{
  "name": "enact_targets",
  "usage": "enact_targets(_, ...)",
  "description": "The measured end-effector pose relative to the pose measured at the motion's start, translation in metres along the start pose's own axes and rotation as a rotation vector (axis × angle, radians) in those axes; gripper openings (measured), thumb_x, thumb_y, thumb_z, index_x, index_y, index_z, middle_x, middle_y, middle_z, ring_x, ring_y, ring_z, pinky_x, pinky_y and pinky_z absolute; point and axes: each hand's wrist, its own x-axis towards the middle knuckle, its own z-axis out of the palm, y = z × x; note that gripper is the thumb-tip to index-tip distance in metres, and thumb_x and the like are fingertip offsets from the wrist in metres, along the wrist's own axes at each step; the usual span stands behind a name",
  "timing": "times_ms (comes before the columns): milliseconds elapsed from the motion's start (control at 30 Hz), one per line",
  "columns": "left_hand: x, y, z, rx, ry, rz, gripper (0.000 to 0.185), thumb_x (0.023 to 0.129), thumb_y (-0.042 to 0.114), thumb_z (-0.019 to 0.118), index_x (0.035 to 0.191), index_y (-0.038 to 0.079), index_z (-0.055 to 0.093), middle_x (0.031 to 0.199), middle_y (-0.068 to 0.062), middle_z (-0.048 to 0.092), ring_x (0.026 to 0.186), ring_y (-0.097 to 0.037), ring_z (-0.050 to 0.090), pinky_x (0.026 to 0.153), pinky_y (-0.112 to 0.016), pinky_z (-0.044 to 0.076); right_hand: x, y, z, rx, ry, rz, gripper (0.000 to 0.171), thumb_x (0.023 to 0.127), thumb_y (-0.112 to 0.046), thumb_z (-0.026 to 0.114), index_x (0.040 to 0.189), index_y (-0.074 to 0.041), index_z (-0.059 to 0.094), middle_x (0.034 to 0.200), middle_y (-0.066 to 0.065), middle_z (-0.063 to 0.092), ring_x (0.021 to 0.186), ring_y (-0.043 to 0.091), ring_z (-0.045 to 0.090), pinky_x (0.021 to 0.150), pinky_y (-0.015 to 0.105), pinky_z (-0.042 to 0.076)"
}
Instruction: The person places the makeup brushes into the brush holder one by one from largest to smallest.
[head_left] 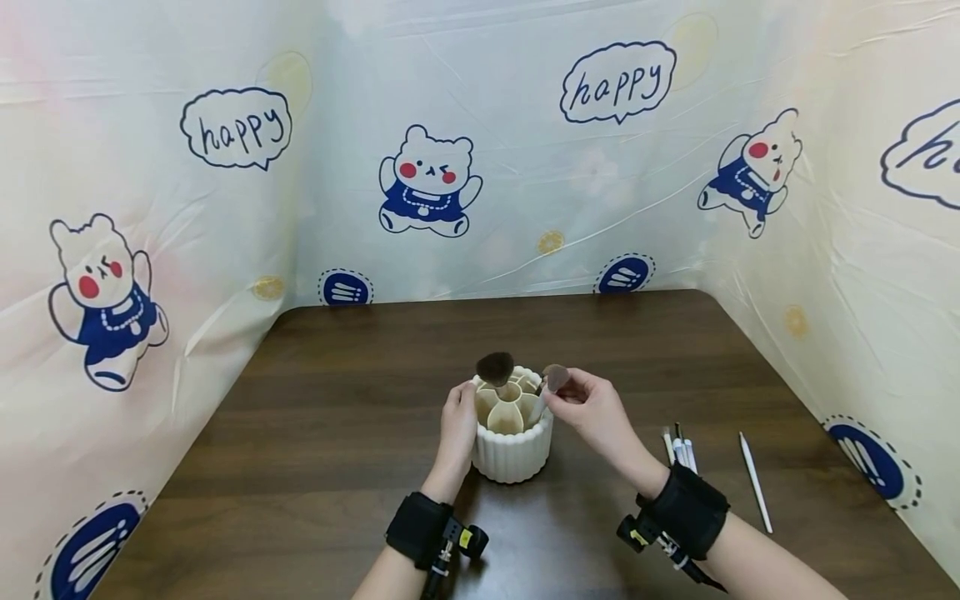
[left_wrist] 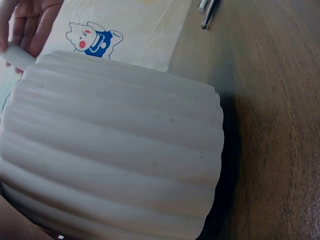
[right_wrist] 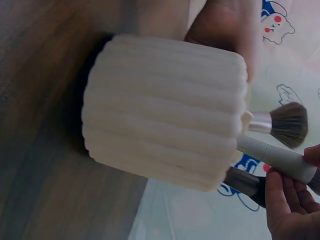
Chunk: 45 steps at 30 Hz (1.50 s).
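A cream, ribbed makeup brush holder (head_left: 512, 454) with petal-shaped compartments stands upright on the table. My left hand (head_left: 457, 425) holds its left side; in the left wrist view the ribbed wall fills most of the picture. Between thumb and fingers, my right hand (head_left: 596, 417) pinches a makeup brush (right_wrist: 287, 161) with a pale handle, bristles up. Its lower end is inside the holder's right side, hidden by the wall. A fluffy dark makeup brush (head_left: 495, 368) stands in the holder. Beside the pinched brush, a dark-and-silver handle (right_wrist: 245, 182) also sticks out of the holder.
Several slim brushes (head_left: 680, 450) lie on the table near my right wrist, partly hidden by it. Farther right lies a thin white stick-like item (head_left: 755, 483). The brown wooden table (head_left: 337, 433) is enclosed by a printed curtain (head_left: 517, 83) at the back and sides.
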Motion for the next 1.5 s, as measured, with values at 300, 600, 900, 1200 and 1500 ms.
enact_targets(300,-0.002,0.002,-0.001,0.004,-0.005,-0.005,0.05,0.102,0.032,0.034,0.139,0.0,0.042,0.148,-0.021,0.039,0.138,-0.037,0.035,0.114,-0.052,0.029,-0.003,0.014,0.016,-0.001,-0.024,0.006,0.02,0.083,-0.001,0.067,0.1,0.008,0.064,0.096,0.02,0.069,0.081,0.003,0.063,0.071,0.012,0.05)
enact_targets(600,0.001,-0.001,-0.001,0.008,-0.01,-0.008,0.049,0.102,0.032,0.033,0.139,0.001,0.043,0.147,-0.02,0.04,0.138,-0.036,0.035,0.114,-0.052,0.029,-0.003,0.017,0.02,-0.04,-0.033,0.033,0.022,0.082,-0.003,0.07,0.102,0.006,0.066,0.098,0.019,0.07,0.091,0.021,0.07,0.076,0.019,0.055)
enact_targets(900,0.001,0.0,-0.002,0.004,-0.024,-0.011,0.049,0.102,0.032,0.033,0.14,0.002,0.042,0.148,-0.019,0.039,0.139,-0.036,0.034,0.114,-0.052,0.029,-0.006,0.011,0.018,-0.215,-0.016,-0.012,0.025,0.079,-0.008,0.073,0.102,0.001,0.069,0.091,0.011,0.072,0.083,0.016,0.068,0.069,0.017,0.052)
enact_targets(1200,0.001,-0.001,-0.001,0.009,-0.027,-0.024,0.049,0.102,0.032,0.033,0.14,0.003,0.042,0.149,-0.019,0.038,0.139,-0.036,0.034,0.114,-0.052,0.028,-0.006,0.006,0.023,-0.361,-0.031,-0.079,0.023,0.075,-0.004,0.074,0.098,-0.001,0.07,0.089,0.008,0.064,0.083,0.019,0.062,0.071,0.023,0.051)
enact_targets(1500,0.002,-0.001,-0.001,0.01,-0.024,-0.02,0.049,0.102,0.033,0.034,0.14,0.002,0.041,0.149,-0.019,0.038,0.14,-0.036,0.033,0.114,-0.053,0.028,-0.002,-0.001,0.024,-0.457,-0.092,-0.097,0.016,0.075,-0.003,0.073,0.09,-0.001,0.069,0.084,0.008,0.06,0.077,0.021,0.057,0.065,0.022,0.045)
